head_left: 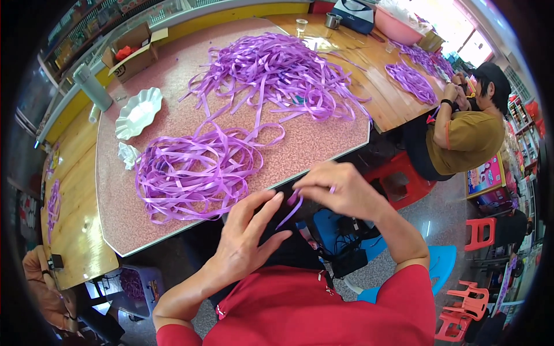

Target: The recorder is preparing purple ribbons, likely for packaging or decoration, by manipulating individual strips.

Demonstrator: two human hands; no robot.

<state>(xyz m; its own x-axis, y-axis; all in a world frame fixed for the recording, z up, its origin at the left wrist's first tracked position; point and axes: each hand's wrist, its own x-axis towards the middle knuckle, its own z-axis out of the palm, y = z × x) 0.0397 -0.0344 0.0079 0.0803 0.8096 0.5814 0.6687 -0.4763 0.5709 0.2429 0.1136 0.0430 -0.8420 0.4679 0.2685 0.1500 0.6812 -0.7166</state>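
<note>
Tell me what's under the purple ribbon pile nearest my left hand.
The pink speckled tabletop shows around the purple ribbon pile and through gaps between its loops. Anything else beneath would be hidden by the overlapping strands; I cannot tell.

Grey floor [428,226], red stool [480,233], bright window [476,45]

Your narrow purple ribbon [290,212] is pinched at the fingertips of your right hand [344,191]. It bends near the grip, and its thin, limp tail slants down and leftward, just beside your left hand [245,237].
</note>
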